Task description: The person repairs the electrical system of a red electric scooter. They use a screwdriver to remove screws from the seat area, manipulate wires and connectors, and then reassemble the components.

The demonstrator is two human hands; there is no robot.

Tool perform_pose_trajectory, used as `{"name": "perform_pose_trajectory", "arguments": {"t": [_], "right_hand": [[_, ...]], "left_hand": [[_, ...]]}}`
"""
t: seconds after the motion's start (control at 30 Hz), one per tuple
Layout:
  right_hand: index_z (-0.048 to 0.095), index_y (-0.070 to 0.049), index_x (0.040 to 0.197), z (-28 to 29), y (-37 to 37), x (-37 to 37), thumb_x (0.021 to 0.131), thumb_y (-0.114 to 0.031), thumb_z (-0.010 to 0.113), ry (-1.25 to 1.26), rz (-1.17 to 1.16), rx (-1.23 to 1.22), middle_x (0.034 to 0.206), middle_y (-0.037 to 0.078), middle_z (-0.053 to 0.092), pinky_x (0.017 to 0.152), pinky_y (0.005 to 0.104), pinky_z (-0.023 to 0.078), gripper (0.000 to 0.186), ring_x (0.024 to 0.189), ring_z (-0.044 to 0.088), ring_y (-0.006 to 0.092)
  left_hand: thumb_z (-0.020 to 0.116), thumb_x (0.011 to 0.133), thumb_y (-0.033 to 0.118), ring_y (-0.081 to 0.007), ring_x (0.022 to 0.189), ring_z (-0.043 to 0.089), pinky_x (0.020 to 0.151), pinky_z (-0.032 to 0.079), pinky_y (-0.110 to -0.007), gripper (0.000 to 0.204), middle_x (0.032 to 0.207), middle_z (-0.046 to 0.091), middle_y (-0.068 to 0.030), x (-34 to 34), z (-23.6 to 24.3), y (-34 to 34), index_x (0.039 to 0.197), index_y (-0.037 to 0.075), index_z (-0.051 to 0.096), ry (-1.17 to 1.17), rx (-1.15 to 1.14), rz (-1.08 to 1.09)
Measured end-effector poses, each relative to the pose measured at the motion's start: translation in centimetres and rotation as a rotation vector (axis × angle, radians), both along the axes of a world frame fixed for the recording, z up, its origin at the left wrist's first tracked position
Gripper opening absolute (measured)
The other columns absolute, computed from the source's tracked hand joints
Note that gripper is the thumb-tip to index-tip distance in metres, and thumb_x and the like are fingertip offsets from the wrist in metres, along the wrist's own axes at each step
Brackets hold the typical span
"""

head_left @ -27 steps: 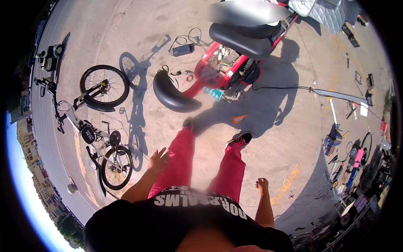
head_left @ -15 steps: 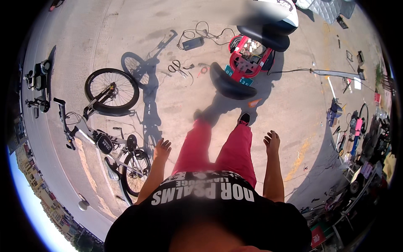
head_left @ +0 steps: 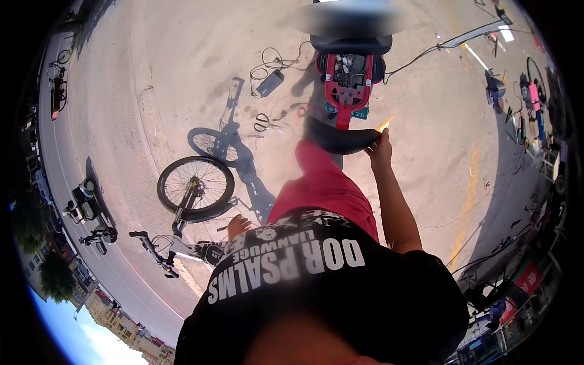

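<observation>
My right hand (head_left: 380,149) is closed on the right end of a black crescent-shaped part (head_left: 340,139) at the rear of an electric scooter. The scooter's red frame (head_left: 345,121) runs forward from that part, past a green plate (head_left: 347,114), to an uncovered bay of wiring (head_left: 350,70). My left hand (head_left: 238,226) hangs low beside my thigh, partly hidden by my shirt. Its visible fingers are slightly apart, with nothing seen in them. A black seat (head_left: 351,44) lies beyond the bay; the scooter's far end is blurred.
A bicycle with a large front wheel (head_left: 196,188) stands at my left. On the concrete lie a pair of scissors (head_left: 261,123) and a black power brick (head_left: 271,83) with a looped cable. A parked scooter (head_left: 88,204) is farther left; cluttered parts line the right side.
I have come closer to the scooter, with my body turned. My right hand has reached forward from my side and taken hold of the black part's right end. My left hand stays low.
</observation>
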State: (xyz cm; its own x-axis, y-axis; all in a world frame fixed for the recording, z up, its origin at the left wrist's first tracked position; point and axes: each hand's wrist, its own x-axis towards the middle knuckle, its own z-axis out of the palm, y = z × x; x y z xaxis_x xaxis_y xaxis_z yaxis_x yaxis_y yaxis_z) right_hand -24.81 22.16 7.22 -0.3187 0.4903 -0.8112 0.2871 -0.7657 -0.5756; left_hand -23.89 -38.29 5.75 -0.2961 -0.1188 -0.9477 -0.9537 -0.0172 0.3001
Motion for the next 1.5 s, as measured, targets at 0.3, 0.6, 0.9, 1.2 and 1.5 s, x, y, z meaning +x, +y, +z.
{"name": "perform_pose_trajectory", "arguments": {"t": [0.3,0.6,0.9,1.2,1.5], "right_hand": [[0.056,0.001,0.108,-10.2,-0.9,17.2,0.089,-0.021,0.057,-0.512,0.21,-0.161,0.08,0.01,0.061,0.046,0.029,0.044,0.029,0.055,0.055,0.0164],[0.055,-0.002,0.116,-4.5,-11.1,13.9,0.092,-0.02,0.057,-0.539,-0.533,-0.093,0.088,0.01,0.063,0.05,0.0298,0.05,0.03,0.064,0.061,0.018],[0.057,-0.003,0.117,-4.2,-38.2,-8.8,0.091,-0.019,0.055,-0.654,-1.076,-0.118,0.097,0.01,0.061,0.057,0.031,0.056,0.031,0.072,0.065,0.0189],[0.062,0.002,0.107,-2.8,-54.2,-33.4,0.092,-0.018,0.058,-0.663,-0.753,-0.155,0.09,0.01,0.066,0.053,0.0294,0.055,0.026,0.065,0.066,0.017],[0.064,0.005,0.102,-13.6,-46.3,-42.7,0.089,-0.018,0.057,-0.35,-0.53,-0.093,0.08,0.01,0.067,0.054,0.0299,0.053,0.027,0.062,0.065,0.0167]], "left_hand": [[0.049,0.098,0.022,-0.0263,0.093,0.065,0.072,0.053,-0.035,0.043,0.112,0.06,-0.019,-27.2,4.2,6.4,0.133,-0.003,0.044,0.038,-0.026,-0.297],[0.053,0.098,0.023,-0.0203,0.088,0.065,0.071,0.052,-0.032,0.038,0.102,0.063,-0.0096,-50.7,5.8,27.9,0.13,0.004,0.05,0.226,0.074,-0.88],[0.053,0.096,0.019,-0.0272,0.091,0.065,0.075,0.055,-0.036,0.04,0.105,0.062,-0.0179,-76.4,-3.3,30.2,0.129,-0.002,0.048,-0.046,0.115,-1.346],[0.054,0.093,0.011,-0.0335,0.073,0.065,0.058,0.056,-0.039,0.024,0.086,0.063,-0.0175,-104.7,-8.5,28.7,0.114,0.0,0.052,0.16,-0.233,-1.0],[0.057,0.085,0.005,-0.0156,0.086,0.061,0.074,0.053,-0.032,0.025,0.092,0.059,-0.003,-80.5,-7.0,40.4,0.11,0.004,0.061,0.249,0.182,-1.955]]}}
